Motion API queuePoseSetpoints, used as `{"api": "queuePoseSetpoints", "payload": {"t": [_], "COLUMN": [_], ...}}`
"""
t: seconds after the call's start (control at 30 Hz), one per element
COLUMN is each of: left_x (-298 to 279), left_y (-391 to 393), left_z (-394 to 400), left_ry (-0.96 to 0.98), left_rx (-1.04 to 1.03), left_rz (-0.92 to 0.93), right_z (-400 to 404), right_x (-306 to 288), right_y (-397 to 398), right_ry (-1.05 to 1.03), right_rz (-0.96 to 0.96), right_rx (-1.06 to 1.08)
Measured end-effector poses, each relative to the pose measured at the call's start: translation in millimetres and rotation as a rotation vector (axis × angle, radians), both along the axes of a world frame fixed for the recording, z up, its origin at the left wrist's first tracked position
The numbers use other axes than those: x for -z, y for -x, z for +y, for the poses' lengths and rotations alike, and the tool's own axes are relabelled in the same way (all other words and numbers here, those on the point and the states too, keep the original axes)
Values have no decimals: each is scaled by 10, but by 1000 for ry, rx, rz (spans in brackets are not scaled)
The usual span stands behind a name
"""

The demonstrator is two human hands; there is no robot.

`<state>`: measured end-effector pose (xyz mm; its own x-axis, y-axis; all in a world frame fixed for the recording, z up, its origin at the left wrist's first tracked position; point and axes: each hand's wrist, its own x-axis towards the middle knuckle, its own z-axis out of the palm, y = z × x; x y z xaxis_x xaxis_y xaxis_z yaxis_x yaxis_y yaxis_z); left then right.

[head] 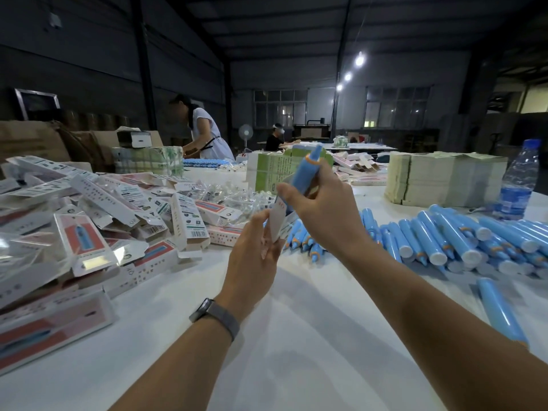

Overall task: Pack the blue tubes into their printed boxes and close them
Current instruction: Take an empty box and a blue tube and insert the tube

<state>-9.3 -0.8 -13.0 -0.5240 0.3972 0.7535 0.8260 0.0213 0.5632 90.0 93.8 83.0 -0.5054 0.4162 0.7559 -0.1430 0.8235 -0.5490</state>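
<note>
A blue tube point(303, 172) is held in the right hand point(320, 203), fingers curled round its lower half, orange-collared tip pointing up and away. Its bottom end is being lined up with a printed box point(278, 221), which is pinched at its lower part by the left hand point(255, 256), thumb on one face and fingers behind. How far the tube has entered the box cannot be told; the mouth is hidden behind the right thumb.

Risk is judged to lie at that mouth: if the tube is pushed in at a slant, a flap could be caught and creased, or the thin card crushed under the left pinch. A loose hold could let the box slip down.

Both forearms are raised off the counter point(296, 336), wrists bent inward so the hands meet in the middle. A dark band point(215, 317) is worn on the left wrist.

Just right of the hands, a pile of loose tubes point(450, 238) is spread out, with a water bottle point(519, 185) beyond it. To the left, a heap of boxes point(103, 221) is stacked. Far beyond the hands, two other people are seen working.
</note>
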Motion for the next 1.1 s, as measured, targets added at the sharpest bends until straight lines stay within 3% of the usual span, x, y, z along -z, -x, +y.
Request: {"api": "queuePoseSetpoints", "payload": {"t": [0.13,0.3,0.47,0.6,0.73,0.93,1.1], "left_x": [16,-19,-61,-34,-20,29,46], "left_y": [-22,14,179,326,368,407,433], "left_z": [24,15,-80,-164,-151,-86,-105], "left_ry": [-27,-124,-335,-433,-474,-453,-442], "left_rx": [18,-37,-269,-401,-385,-370,-400], "left_rz": [-52,-123,-243,-303,-358,-435,-409], "right_z": [-7,-22,124,352,462,440,360], "right_x": [40,128,319,504,541,540,650], "right_y": [4,58,253,683,1284,2062,2474], "right_ry": [26,-147,57,83,-131,-316,-342], "right_rz": [127,128,146,-185,-570,-928,-1048], "right_rx": [-96,-94,-107,-33,14,72,170]}}
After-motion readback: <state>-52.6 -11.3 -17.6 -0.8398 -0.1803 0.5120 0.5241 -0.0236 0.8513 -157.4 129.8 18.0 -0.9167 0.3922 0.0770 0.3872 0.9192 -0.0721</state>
